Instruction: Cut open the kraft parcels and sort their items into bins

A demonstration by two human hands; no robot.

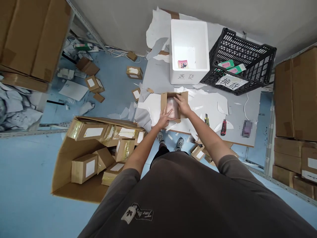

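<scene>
A small open cardboard box (163, 101) sits near the table's near edge, its flaps folded out and a pale pinkish wrapped item (171, 104) inside. The left hand (163, 119) comes in from seven o'clock, fingers spread over the item; whether it grips is unclear. The right hand (182, 104) reaches over the two-to-three o'clock side, fingers partly bent into the box — what they hold cannot be told.

Beneath lies a grey table (157, 74), strewn with torn white paper (215, 102); around it are a blue floor (27, 165) and a grey wall (123, 23) at twelve.

The near edge runs just past the box at six, with the person's shoes (180, 143) below; the left edge is near at nine. Paper-covered tabletop stretches toward three, the wider side for moving, as far as a yellow-and-black cutter (206, 119) and then a red-and-black cutter (223, 127), both before four.

A white foam box (177, 74) stands close at twelve to one, a black crate (268, 62) at two; together they block the far side. A large carton (61, 168) of parcels stands at eight, loose parcels (134, 72) lie toward ten, and stacked cartons (284, 99) rise at three.
</scene>
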